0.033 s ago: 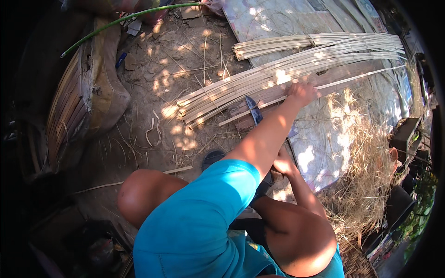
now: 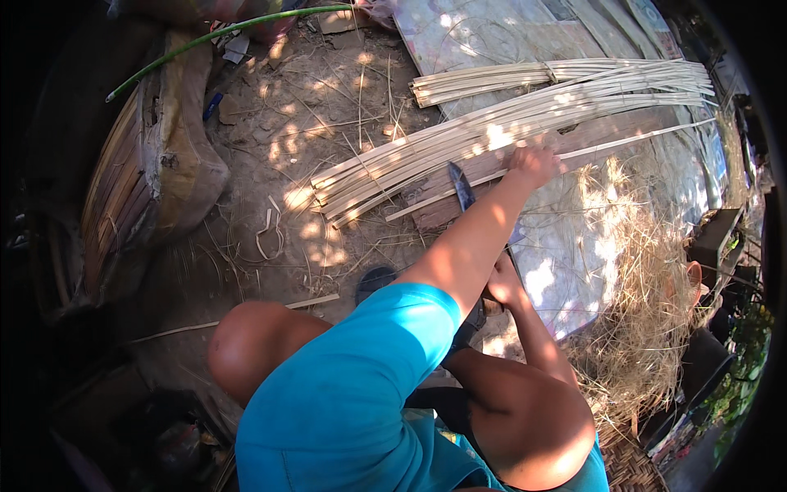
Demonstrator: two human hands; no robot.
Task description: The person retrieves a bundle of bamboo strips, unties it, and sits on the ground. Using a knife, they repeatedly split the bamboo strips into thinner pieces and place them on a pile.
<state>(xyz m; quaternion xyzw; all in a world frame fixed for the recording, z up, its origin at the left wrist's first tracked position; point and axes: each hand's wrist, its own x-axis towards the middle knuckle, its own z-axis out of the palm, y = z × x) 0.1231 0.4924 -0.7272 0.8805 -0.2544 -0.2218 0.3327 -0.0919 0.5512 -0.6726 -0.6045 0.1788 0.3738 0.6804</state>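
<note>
My left hand (image 2: pixel 534 166) is closed around a thin pale bamboo strip (image 2: pixel 627 144), pressing it over a brown wooden board (image 2: pixel 434 215). Crossing the strip to the left of this hand is a dark knife blade (image 2: pixel 461 187), its tip pointing away from me. The lower part of the blade passes behind my left forearm. My right hand (image 2: pixel 503 283), below that forearm, is curled at the knife's handle end, with the grip mostly hidden. Just beyond the board lies a long bundle of similar bamboo strips (image 2: pixel 385 168).
A second strip bundle (image 2: pixel 479 82) lies farther back on a pale sheet (image 2: pixel 566 246). Dry shavings (image 2: pixel 631 303) are heaped at the right. A green stem (image 2: pixel 205 41) and a wrapped bundle of brown slats (image 2: pixel 123 189) are at the left.
The knife blade has shifted slightly right and away along the strip, its angle a little changed. My right hand has moved slightly; my left hand keeps its place on the strip.
</note>
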